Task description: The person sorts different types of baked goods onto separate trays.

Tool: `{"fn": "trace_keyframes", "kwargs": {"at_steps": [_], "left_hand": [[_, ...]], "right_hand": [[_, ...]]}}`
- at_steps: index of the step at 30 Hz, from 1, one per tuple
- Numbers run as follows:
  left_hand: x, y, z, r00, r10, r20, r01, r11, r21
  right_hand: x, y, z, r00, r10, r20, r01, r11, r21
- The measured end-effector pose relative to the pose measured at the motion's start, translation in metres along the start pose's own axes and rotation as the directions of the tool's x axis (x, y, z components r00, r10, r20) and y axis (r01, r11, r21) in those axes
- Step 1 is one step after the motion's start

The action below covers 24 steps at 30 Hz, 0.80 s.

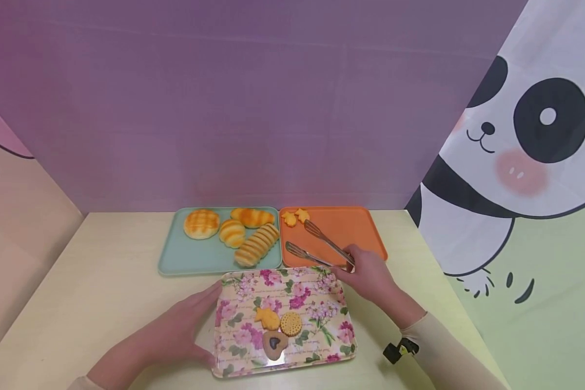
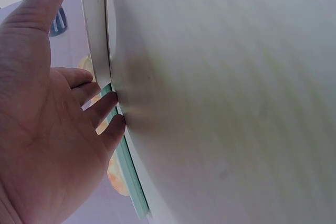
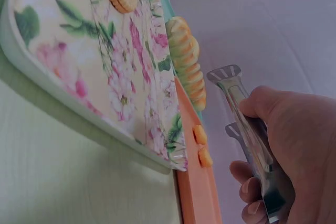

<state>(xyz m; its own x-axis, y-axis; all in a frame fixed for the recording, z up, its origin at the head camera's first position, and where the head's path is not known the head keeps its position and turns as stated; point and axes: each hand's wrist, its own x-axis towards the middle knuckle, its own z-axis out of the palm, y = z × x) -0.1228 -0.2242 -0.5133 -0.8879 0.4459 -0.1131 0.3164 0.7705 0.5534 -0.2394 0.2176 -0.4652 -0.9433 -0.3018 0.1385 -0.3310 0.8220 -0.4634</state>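
A floral tray point(image 1: 329, 336) lies on the table, bearing a fish-shaped cookie point(image 1: 268, 318), a round sandwich cookie point(image 1: 291, 324) and a heart-shaped cookie point(image 1: 275, 345). My left hand point(image 1: 182, 325) spans the tray's left edge, thumb near the front corner and fingers toward the back one. In the left wrist view, its fingers point(image 2: 107, 109) are loosely bent against the rim. My right hand point(image 1: 368, 273) grips metal tongs point(image 1: 331, 244) over the orange tray point(image 1: 358, 230). The tongs' arms are spread, with nothing between their slotted tips. Two small fish-shaped cookies point(image 1: 296, 217) sit in the orange tray's back left corner.
A green tray point(image 1: 190, 261) stands left of the orange one, touching or nearly so. On it are a round bun point(image 1: 201, 223), a striped roll point(image 1: 232, 233), a long bread point(image 1: 252, 218) and a ridged loaf point(image 1: 257, 245). A purple wall point(image 1: 244, 119) closes off the back.
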Motion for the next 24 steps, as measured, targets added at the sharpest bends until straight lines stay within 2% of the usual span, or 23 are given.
{"fn": "trace_keyframes", "kwargs": {"at_steps": [5,9,12,17,21,24], "left_hand": [[0.000,0.000,0.000,1.000,0.001,0.001,-0.001,1.000,0.005],[0.001,-0.001,0.001,1.000,0.008,0.002,-0.008,1.000,0.007],[0.001,-0.001,0.001,1.000,0.011,0.002,-0.011,1.000,0.003],[0.001,-0.001,0.001,1.000,0.010,0.002,-0.010,1.000,-0.001],[0.001,-0.001,0.001,1.000,0.015,-0.001,-0.015,1.000,0.001],[0.000,-0.001,0.000,1.000,0.019,-0.004,-0.019,1.000,0.003]], "right_hand": [[-0.010,-0.004,-0.004,0.999,-0.016,0.035,0.016,1.000,-0.001],[-0.018,-0.006,-0.006,0.991,-0.078,0.111,0.081,0.997,-0.018],[-0.022,-0.009,-0.008,0.974,-0.137,0.182,0.148,0.988,-0.049],[-0.027,-0.015,-0.010,0.939,-0.180,0.293,0.218,0.971,-0.103],[-0.031,-0.021,-0.013,0.914,-0.231,0.334,0.284,0.951,-0.120],[-0.034,-0.026,-0.015,0.903,-0.250,0.349,0.308,0.943,-0.122]]}}
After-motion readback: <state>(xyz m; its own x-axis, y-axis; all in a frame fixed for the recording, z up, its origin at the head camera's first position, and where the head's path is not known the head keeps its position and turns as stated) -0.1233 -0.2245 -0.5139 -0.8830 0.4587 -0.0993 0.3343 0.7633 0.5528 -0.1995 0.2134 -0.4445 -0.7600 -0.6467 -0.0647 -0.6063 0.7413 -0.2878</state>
